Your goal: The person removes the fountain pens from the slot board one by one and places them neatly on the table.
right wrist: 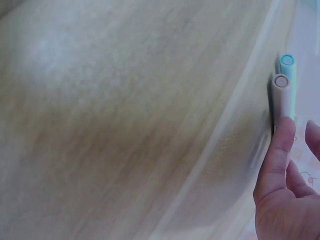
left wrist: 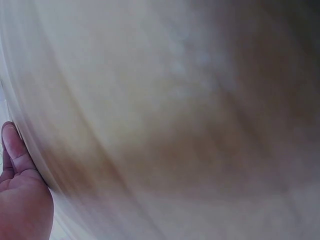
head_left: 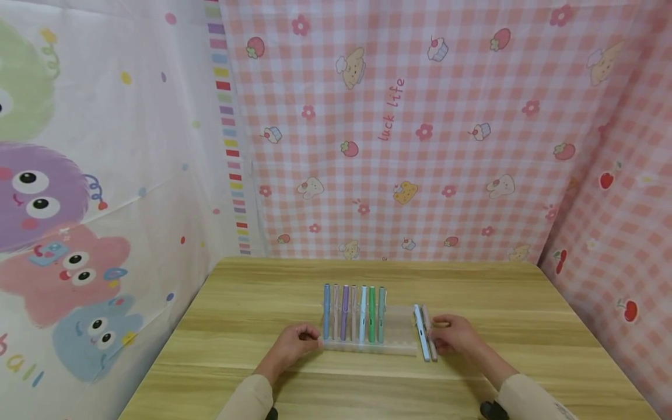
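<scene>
A clear pen rack (head_left: 399,326) lies on the wooden table with several pens side by side in its left part, among them a purple pen (head_left: 345,312) and a green pen (head_left: 372,315). My left hand (head_left: 295,343) holds the rack's front left corner between thumb and finger. Just past the rack's right end lie a light blue pen (head_left: 422,332) and a mauve pen (head_left: 429,333), close together and slightly slanted. My right hand (head_left: 452,334) touches the mauve pen's side; in the right wrist view a digit rests against that pen (right wrist: 281,97), the other fingers apart.
The wooden table (head_left: 236,303) reaches back to a pink checked cloth (head_left: 325,210). Printed cloths also hang at the left and the right (head_left: 619,245). The left wrist view shows mostly blurred tabletop (left wrist: 150,125).
</scene>
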The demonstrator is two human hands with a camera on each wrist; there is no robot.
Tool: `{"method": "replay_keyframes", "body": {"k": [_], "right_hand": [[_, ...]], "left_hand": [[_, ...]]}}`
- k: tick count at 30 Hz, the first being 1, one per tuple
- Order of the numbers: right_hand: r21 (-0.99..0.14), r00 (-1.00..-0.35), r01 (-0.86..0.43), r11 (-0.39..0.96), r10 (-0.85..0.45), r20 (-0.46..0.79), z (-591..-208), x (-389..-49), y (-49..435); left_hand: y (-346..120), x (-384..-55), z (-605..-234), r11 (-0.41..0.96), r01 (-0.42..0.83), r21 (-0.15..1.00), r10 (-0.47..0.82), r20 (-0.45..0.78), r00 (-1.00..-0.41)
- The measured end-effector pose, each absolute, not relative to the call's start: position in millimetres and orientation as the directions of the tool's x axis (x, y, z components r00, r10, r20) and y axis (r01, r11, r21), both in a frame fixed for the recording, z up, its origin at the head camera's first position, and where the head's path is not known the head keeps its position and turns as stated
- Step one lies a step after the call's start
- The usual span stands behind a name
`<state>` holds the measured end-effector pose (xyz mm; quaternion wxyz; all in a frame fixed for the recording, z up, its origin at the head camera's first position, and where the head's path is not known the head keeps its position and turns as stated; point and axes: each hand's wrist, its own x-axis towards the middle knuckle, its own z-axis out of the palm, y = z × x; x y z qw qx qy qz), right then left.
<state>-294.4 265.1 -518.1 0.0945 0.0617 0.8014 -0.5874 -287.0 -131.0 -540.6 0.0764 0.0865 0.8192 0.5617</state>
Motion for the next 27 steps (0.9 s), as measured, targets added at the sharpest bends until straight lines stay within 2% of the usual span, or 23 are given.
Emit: {"method": "replay_keyframes", "body": {"k": [7, 19, 27], "right_hand": [[-0.943, -0.995, 0.095, 0.320, 0.000, -0.100, -510, -292, 269], [-0.979, -0.996, 0.069, 0.193, 0.076, -0.056, -497, -286, 250], [-0.985, -0.994, 0.044, 0.168, 0.106, -0.027, -492, -281, 228]], "left_hand": [[-131, -286, -540, 0.350, 0.061, 0.935, 0.237, -0.025, -0.971], [-130, -285, -536, 0.361, 0.045, 0.931, 0.230, -0.043, -0.972], [-130, -285, -536, 0.350, 0.054, 0.935, 0.235, -0.032, -0.972]]}}
